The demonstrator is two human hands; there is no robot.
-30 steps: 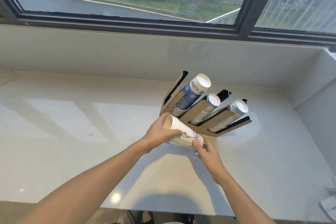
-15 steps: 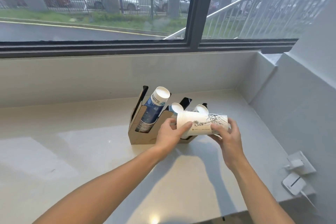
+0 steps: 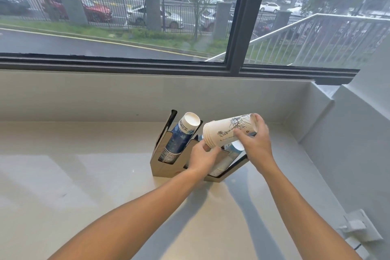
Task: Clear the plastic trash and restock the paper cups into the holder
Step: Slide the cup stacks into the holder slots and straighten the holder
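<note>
White paper cups (image 3: 229, 131), nested in one stack with a black line drawing, are lying tilted above the holder (image 3: 160, 167), and I am gripping them with two hands: my left hand (image 3: 203, 159) is pinching the rim end, my right hand (image 3: 256, 143) is wrapping the base end. I am counting one blue-printed stack (image 3: 179, 139) in the leftmost slot and perhaps two more behind my hands. Printing on the cups is too blurred to read.
</note>
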